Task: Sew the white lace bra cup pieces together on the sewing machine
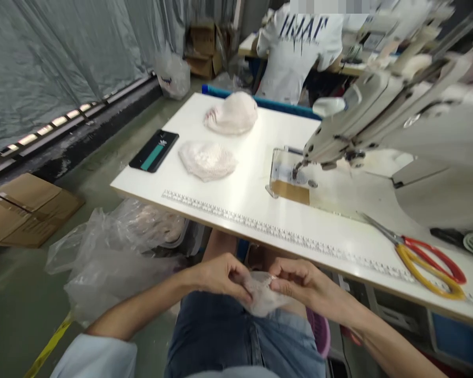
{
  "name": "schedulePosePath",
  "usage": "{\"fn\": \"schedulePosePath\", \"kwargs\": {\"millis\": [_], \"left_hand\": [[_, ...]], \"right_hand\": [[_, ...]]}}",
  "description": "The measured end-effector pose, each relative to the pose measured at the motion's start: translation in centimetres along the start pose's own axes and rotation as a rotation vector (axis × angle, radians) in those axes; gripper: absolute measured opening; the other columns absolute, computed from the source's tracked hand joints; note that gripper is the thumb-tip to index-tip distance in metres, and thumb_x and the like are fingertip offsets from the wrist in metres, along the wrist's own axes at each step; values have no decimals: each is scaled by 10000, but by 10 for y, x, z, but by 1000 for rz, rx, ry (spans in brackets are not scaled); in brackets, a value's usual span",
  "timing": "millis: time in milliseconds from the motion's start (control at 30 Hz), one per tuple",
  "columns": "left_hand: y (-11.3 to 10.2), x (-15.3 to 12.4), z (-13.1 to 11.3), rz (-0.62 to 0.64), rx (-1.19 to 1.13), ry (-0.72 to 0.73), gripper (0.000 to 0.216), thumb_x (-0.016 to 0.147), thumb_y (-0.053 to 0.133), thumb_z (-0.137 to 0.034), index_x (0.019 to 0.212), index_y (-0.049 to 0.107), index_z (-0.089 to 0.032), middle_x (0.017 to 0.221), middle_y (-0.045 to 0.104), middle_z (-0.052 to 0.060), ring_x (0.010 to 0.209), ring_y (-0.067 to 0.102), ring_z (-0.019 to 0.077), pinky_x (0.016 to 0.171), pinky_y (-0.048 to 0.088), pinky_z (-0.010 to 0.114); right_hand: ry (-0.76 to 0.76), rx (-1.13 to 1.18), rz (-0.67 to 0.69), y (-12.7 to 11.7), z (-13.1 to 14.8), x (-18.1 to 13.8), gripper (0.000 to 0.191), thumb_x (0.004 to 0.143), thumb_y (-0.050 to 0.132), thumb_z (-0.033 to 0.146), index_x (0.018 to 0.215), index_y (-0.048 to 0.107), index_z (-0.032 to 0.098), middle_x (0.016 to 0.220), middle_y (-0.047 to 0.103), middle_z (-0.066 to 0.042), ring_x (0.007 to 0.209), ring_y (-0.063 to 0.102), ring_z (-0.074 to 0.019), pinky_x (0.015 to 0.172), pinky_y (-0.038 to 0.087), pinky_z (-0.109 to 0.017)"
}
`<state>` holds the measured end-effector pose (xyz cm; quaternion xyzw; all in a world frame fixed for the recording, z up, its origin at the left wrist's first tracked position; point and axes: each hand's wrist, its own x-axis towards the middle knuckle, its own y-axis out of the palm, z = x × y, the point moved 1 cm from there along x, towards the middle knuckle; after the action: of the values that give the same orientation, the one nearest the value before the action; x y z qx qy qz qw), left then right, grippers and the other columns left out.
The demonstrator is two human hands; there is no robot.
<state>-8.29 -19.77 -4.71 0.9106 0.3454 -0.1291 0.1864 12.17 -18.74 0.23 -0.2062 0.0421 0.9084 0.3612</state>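
Over my lap, below the table edge, both hands pinch a small pale, sheer piece of fabric (262,296). My left hand (220,275) grips its left side with closed fingers. My right hand (299,281) grips its right side the same way. On the white sewing table (236,199) lie two heaps of the same pale fabric, one nearer (207,160) and one farther back (232,113). The sewing machine (398,121) stands at the right, its needle area (297,170) over a clear plate.
Scissors with red and yellow handles (425,257) lie at the table's right front. A dark phone (153,151) lies at the left edge. A clear plastic bag of fabric (118,247) sits on the floor at left, beside flat cardboard (23,210). Another person in a white shirt (299,47) works beyond.
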Motion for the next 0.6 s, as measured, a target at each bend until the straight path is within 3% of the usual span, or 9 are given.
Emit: {"fn": "schedulePosePath", "kwargs": {"millis": [133, 200, 300, 400, 500, 533, 600], "left_hand": [[-12, -15, -16, -62, -255, 23, 335, 502, 850, -297, 742, 712, -109, 599, 617, -7, 535, 509, 78, 549, 406, 187], [-19, -22, -28, -138, -482, 182, 409, 466, 864, -362, 772, 712, -138, 678, 659, 10, 604, 575, 109, 605, 452, 206], [-34, -27, -48, -185, -714, 462, 625, 496, 817, -520, 1005, 683, -184, 933, 686, 60, 862, 629, 192, 801, 490, 279], [-58, -23, -78, -269, -649, 574, 720, 598, 778, -490, 1222, 564, -203, 1110, 635, 89, 996, 600, 217, 872, 484, 305], [-96, -12, -127, -424, -515, 662, 789, 625, 792, -383, 1325, 445, -268, 1059, 643, 41, 850, 629, 156, 764, 520, 266], [-112, -5, -145, -499, -481, 708, 778, 648, 784, -318, 1336, 424, -275, 1057, 641, 30, 825, 628, 137, 743, 520, 246], [-148, 15, -180, -612, -384, 703, 760, 687, 747, -210, 1354, 387, -269, 1073, 639, 35, 836, 631, 132, 746, 518, 239]], "right_hand": [[-98, 35, -22, -19, 26, 17, 326, 854, 549, 473, 762, 549, 160, 624, 497, 22, 553, 438, -89, 500, 339, -206], [-182, 64, -87, -31, 45, 33, 308, 851, 558, 468, 777, 550, 170, 628, 505, 23, 530, 444, -86, 475, 350, -201], [-276, 147, -258, -53, 77, 68, 298, 799, 623, 471, 755, 516, 196, 619, 492, 44, 486, 445, -80, 424, 360, -186], [-342, 214, -443, -80, 106, 114, 314, 743, 678, 462, 750, 501, 204, 597, 475, 61, 446, 424, -68, 388, 341, -171], [-463, 197, -625, -114, 132, 167, 303, 735, 679, 450, 730, 513, 196, 616, 505, 54, 474, 456, -73, 437, 395, -190], [-507, 156, -744, -127, 140, 185, 289, 746, 672, 433, 711, 514, 193, 610, 507, 55, 478, 461, -74, 450, 404, -194], [-516, 144, -838, -152, 152, 224, 224, 813, 611, 382, 731, 520, 194, 635, 520, 57, 509, 478, -73, 498, 425, -198]]}}
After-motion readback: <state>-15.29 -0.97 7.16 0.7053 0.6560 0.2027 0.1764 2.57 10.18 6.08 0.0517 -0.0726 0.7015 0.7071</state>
